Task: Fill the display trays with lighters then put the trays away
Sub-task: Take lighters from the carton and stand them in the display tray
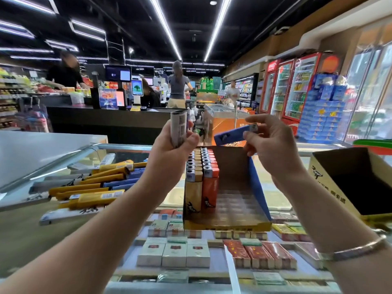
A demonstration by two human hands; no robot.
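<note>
A shop's glass table, cigarette packs beneath. The right hand (269, 143) pinches a blue lighter (235, 135), long axis near level; the left hand (171, 145) grips a grey bundle of lighters (178, 128) upright. Directly below, nearer the right hand, the display tray (224, 200) stands with two rows filled and its right side bare.

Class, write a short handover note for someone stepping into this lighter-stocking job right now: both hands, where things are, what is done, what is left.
Left hand grips a small bunch of grey lighters.
Right hand pinches one blue lighter above the tray.
The tray stands on the glass counter, with two rows filled at its left side: tan and orange.
The rest of the tray is unfilled.
Loose lighters lie on the counter to the left.
Left: fill the remaining rows, then put the tray away.
</note>
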